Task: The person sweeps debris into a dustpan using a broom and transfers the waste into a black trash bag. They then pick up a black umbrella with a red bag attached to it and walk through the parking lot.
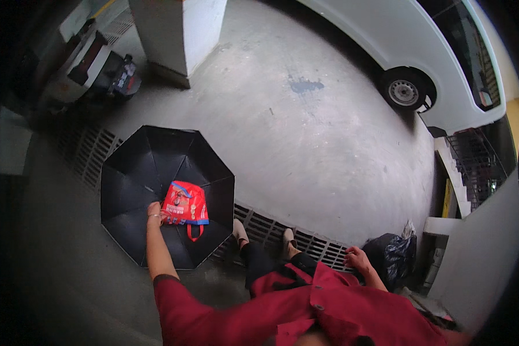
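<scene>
My left hand (pixel 154 209) reaches forward and grips a red fabric bag (pixel 186 201) with blue trim near its gathered straps. Printed pictures and writing cover the bag, and a red loop handle dangles from its lower edge. Behind it spreads an open black umbrella (pixel 125 173), its eight-sided canopy facing me. The umbrella's handle is hidden, so whether this hand also holds it is unclear. On the right, my right hand (pixel 357 258) hangs at my side with loosely bent fingers and nothing visible in it. A black plastic garbage bag (pixel 391 259) lies just beyond that hand.
A drain grating (pixel 264 227) runs across the concrete floor (pixel 285 142) under my feet. Ahead stands a square pillar (pixel 164 39), with a parked vehicle (pixel 91 65) at left. A white van (pixel 454 73) occupies the right. Beside me rises a pale wall (pixel 475 246).
</scene>
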Available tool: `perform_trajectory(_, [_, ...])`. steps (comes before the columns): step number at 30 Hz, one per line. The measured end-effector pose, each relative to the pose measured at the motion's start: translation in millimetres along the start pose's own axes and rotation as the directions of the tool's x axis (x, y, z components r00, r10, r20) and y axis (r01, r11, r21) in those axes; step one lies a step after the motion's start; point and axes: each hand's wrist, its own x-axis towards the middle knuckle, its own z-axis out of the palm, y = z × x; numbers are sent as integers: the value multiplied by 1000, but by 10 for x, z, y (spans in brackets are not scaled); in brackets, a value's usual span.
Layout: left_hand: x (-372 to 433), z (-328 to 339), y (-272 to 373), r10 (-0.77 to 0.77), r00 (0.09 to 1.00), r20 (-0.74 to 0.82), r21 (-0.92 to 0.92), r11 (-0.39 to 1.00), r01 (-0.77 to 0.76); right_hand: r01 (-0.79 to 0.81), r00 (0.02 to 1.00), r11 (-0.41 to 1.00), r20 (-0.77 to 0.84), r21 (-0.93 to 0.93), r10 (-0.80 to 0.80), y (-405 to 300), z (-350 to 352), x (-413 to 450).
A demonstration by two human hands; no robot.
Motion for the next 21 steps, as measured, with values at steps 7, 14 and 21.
perform_trajectory(7, [259, 115, -522, -227, 973, -29, 383, 897, 221, -7, 999, 1000, 42, 14, 7, 60, 19, 98])
perform_trajectory(14, [502, 421, -1232, -378, 925, 44, -122, 917, 380, -15, 997, 1000, 77, -6, 15, -55, 151, 113])
perform_trajectory(21, [-885, 793, -166, -233, 954, 188, -447, 845, 294, 9, 995, 1000, 97, 15, -11, -53, 144, 199])
